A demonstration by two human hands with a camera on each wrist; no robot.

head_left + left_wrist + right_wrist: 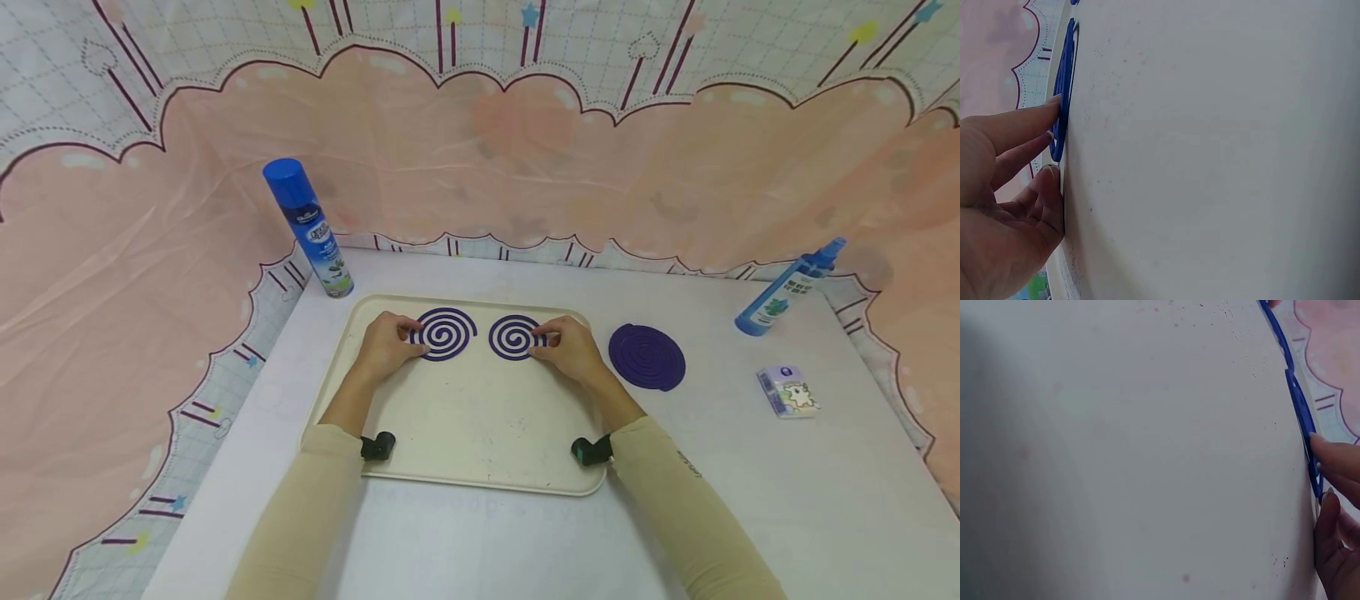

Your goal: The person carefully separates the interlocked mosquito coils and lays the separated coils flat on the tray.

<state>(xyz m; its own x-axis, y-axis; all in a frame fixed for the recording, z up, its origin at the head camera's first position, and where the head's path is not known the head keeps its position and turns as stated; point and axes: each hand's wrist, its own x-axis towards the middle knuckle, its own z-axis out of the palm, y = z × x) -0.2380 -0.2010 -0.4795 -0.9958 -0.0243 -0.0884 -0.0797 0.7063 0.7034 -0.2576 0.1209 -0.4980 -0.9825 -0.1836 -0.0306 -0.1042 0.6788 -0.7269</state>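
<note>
Two blue-purple mosquito coils lie side by side near the far edge of a cream tray (465, 425). My left hand (386, 347) pinches the left coil (442, 335) by its outer left edge, thumb nearer me and fingers beyond. At the other coil (515, 338), my right hand (572, 348) grips the outer right edge in the same way. The left wrist view shows that coil edge-on, low over the tray, with fingertips on its rim. In the right wrist view both coils appear edge-on, one behind the other.
Just right of the tray lies a tightly wound purple coil disc (647, 357). A blue spray can (311, 229) stands at the back left. On the right are a blue spray bottle (789, 287) and a small patterned packet (788, 392). Patterned cloth hangs behind the white table.
</note>
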